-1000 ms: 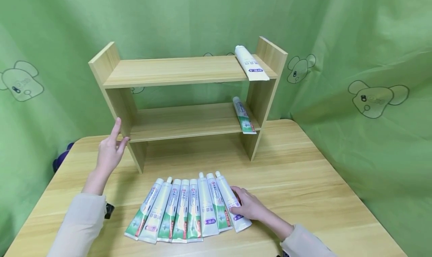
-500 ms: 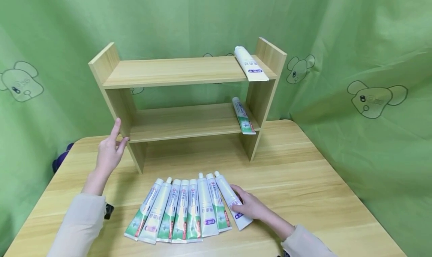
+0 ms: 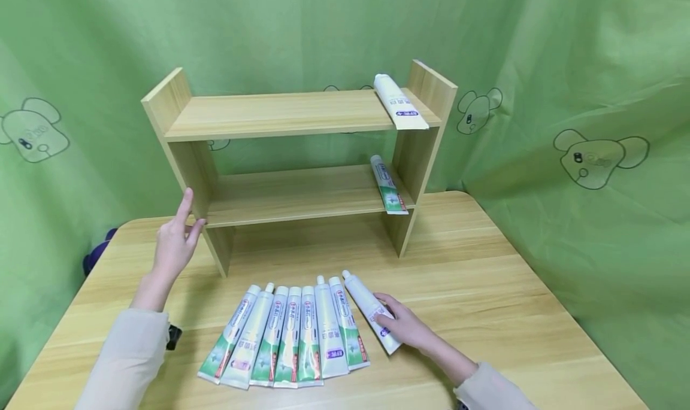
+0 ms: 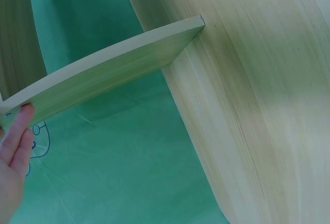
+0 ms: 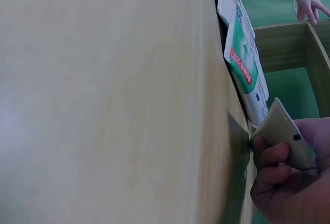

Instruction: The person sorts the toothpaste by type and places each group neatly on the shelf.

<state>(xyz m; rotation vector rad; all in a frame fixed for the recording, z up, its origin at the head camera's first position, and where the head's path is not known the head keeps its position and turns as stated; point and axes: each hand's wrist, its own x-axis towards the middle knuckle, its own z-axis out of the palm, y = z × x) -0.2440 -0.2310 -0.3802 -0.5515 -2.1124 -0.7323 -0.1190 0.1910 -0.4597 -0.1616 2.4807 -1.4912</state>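
Observation:
My right hand grips the lower part of a white toothpaste tube, its cap pointing away toward the shelf. In the right wrist view, fingers and thumb curl round the pale flat end of that tube, which is tilted up off the table. To its left, several toothpaste tubes, some green and white and some plain white, lie fanned side by side. My left hand touches the left side panel of a two-tier wooden shelf, index finger and thumb extended. Straight fingers meet the wood in the left wrist view.
One white toothpaste tube lies at the right end of the upper board. A green and white tube lies at the right end of the lower board. Green curtains hang close behind and beside the wooden table.
The white tube in my right hand has separated from the row; its flat end has swung up and away from the table's front edge. My left hand stays on the shelf panel.

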